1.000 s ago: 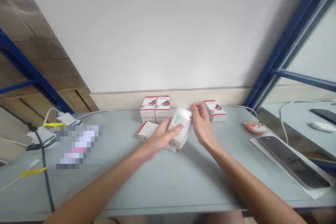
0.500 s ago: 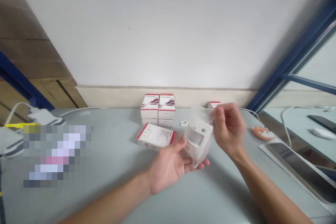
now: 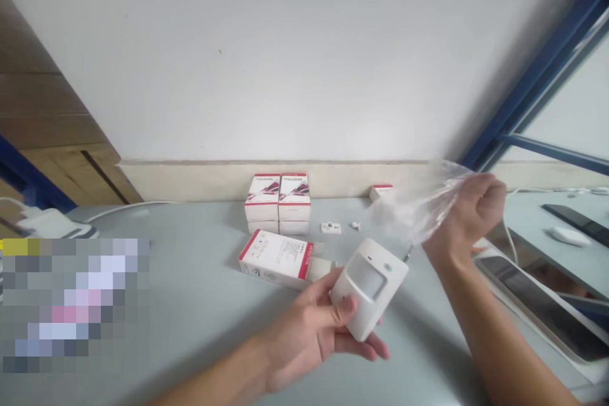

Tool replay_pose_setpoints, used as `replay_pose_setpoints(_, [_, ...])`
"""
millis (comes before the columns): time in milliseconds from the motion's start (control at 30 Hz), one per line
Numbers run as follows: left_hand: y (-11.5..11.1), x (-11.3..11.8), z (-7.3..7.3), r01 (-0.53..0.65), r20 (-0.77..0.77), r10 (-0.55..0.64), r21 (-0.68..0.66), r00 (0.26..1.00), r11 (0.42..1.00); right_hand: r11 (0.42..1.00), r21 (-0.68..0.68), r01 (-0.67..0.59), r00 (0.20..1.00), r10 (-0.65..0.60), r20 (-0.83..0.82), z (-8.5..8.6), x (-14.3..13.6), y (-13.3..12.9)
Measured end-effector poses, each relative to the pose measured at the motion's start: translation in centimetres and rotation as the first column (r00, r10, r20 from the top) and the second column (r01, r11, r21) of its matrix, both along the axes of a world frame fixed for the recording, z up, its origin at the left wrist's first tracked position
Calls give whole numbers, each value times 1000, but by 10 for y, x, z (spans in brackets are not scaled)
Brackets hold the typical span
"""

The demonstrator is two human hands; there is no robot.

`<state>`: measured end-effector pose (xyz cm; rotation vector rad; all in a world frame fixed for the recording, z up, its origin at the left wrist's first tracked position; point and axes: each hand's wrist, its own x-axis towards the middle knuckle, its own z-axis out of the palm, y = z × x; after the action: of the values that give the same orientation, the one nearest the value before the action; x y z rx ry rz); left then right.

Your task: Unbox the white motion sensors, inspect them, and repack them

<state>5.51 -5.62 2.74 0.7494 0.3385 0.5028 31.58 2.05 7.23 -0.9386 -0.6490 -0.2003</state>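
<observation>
A white sensor device with a rectangular window lies across my left hand, its thumb on the front and fingers behind. A thin metal rod sticks out at the device's upper right corner. My right hand is closed on a clear plastic bag, up and to the right of the device; the bag is blurred. Left of the device, a white and red box lies on the table with its flap open. Small white parts sit behind it.
Stacked white and red boxes stand by the wall, with another small box to their right. A white adapter with cables is at the left. A dark phone-like device lies at the right. A pixelated patch covers the lower left.
The bag has come off the device and moved up and right with my right hand. The device is now bare in my left hand, slightly lower. The view has shifted a little.
</observation>
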Motion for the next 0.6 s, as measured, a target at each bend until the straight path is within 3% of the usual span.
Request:
replay_pose_setpoints(67, [3, -4, 4, 29, 32, -30, 26, 999, 999, 995, -101, -25, 999, 21, -38, -9, 20, 10])
replay_pose_setpoints(133, [8, -9, 10, 33, 68, -37, 57, 997, 998, 946, -309, -95, 994, 104, 14, -22, 26, 18])
replay_pose_setpoints(233, [18, -18, 18, -43, 99, 35, 84, 994, 996, 744, -664, -77, 946, 264, 187, -46, 15, 25])
replay_pose_setpoints(300, [25, -22, 23, -120, 108, 112, 69, 988, 990, 614, -789, 23, 897, 336, 287, -58, 4, 28])
replay_pose_setpoints(333, [28, -23, 25, -149, 111, 143, 51, 984, 987, 599, -797, 75, 875, 344, 341, -62, 1, 28])
replay_pose_setpoints(367, [30, -24, 27, -167, 110, 163, 31, 980, 985, 621, -774, 121, 855, 331, 399, -63, -2, 28])
replay_pose_setpoints(467, [36, -25, 30, -185, 85, 184, 3, 979, 983, 769, -623, 146, 828, 250, 503, -55, -3, 24])
replay_pose_setpoints(533, [38, -25, 28, -191, 61, 190, 19, 980, 981, 801, -599, 24, 830, 318, 458, -46, -7, 17])
replay_pose_setpoints(567, [38, -24, 27, -194, 53, 192, 28, 980, 981, 775, -626, -83, 820, 410, 399, -41, -12, 13])
replay_pose_setpoints(600, [38, -24, 25, -197, 50, 196, 33, 979, 980, 713, -669, -211, 786, 530, 317, -37, -18, 8])
